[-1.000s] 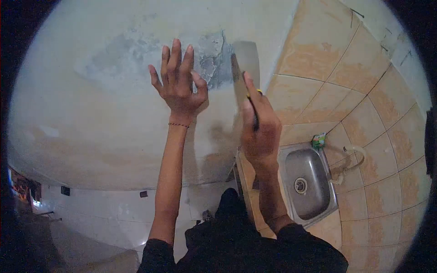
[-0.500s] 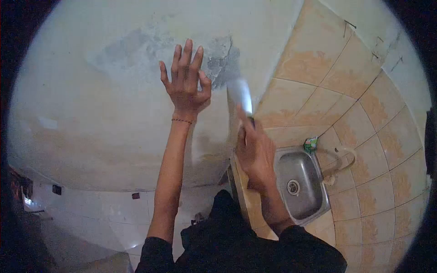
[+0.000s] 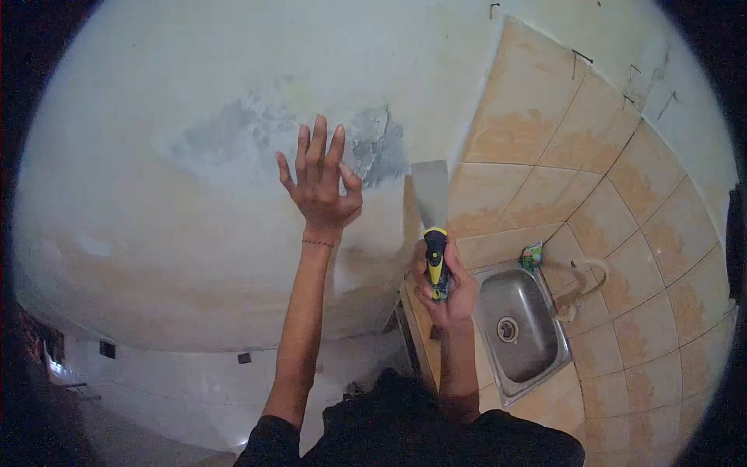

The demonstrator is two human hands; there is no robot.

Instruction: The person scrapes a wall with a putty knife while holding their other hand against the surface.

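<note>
My left hand [image 3: 320,183] lies against the painted wall [image 3: 194,233], fingers spread and pointing up, with a thin cord bracelet at the wrist. Its fingertips overlap the grey peeled patch [image 3: 380,148], where cracked, flaking paint shows. In my right hand [image 3: 459,289] is a putty knife [image 3: 430,194], gripped by its black and yellow handle. The broad metal blade points upward, right of and below the peeled patch. Palm and handle face me, with the fingers wrapped behind it.
A steel sink [image 3: 525,323] is set in the tiled counter [image 3: 545,401] at the lower right. By its far corner stands a small green packet [image 3: 531,254], near a pale tap [image 3: 593,280]. Orange-cream tiles [image 3: 568,140] cover the adjoining wall, with nails [image 3: 581,57] above them.
My right hand has turned over and drawn down from the patch, so the putty knife's handle now shows. The left hand stays on the wall; the view has tilted up.
</note>
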